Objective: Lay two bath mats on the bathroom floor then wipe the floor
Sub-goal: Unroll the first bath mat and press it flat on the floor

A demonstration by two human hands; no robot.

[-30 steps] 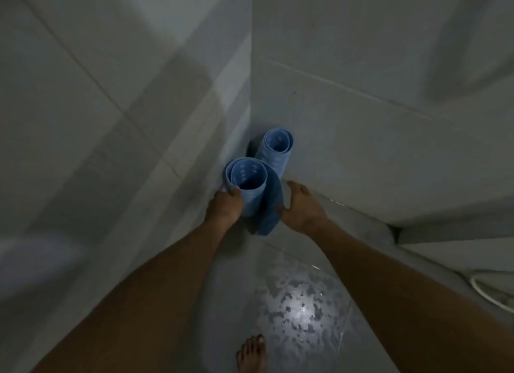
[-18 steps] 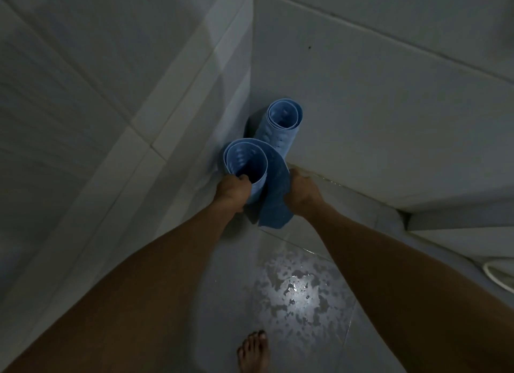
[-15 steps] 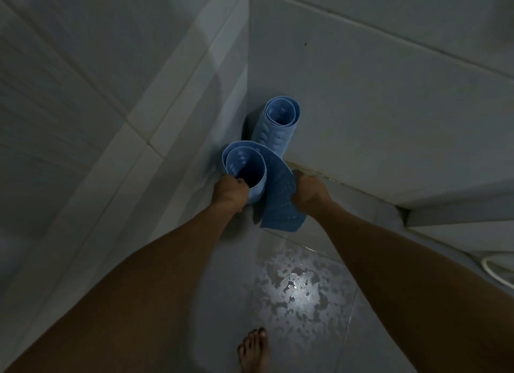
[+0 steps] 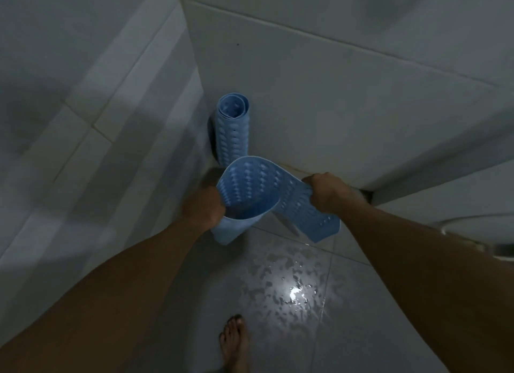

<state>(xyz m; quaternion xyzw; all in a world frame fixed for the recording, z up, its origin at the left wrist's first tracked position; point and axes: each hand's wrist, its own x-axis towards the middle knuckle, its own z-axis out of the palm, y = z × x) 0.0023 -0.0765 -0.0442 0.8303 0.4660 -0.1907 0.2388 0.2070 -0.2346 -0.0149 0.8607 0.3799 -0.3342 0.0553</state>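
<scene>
A blue rubber bath mat (image 4: 258, 189) with rows of bumps hangs between my hands, half unrolled and lifted off the floor. My left hand (image 4: 204, 207) grips its still-curled left part. My right hand (image 4: 326, 191) grips its upper right edge, and the loose end droops below that hand. A second blue bath mat (image 4: 233, 127), rolled into a tube, stands upright in the corner where the two tiled walls meet, just behind the held mat.
The tiled floor (image 4: 289, 289) is wet and glares under a light spot. My bare foot (image 4: 233, 345) stands near the bottom edge. Tiled walls close in at left and behind. A white rim (image 4: 478, 225) of a fixture shows at right.
The nearer mat has come up off the floor and away from the corner. My right hand pulled its free edge out to the right, so the roll has opened wide.
</scene>
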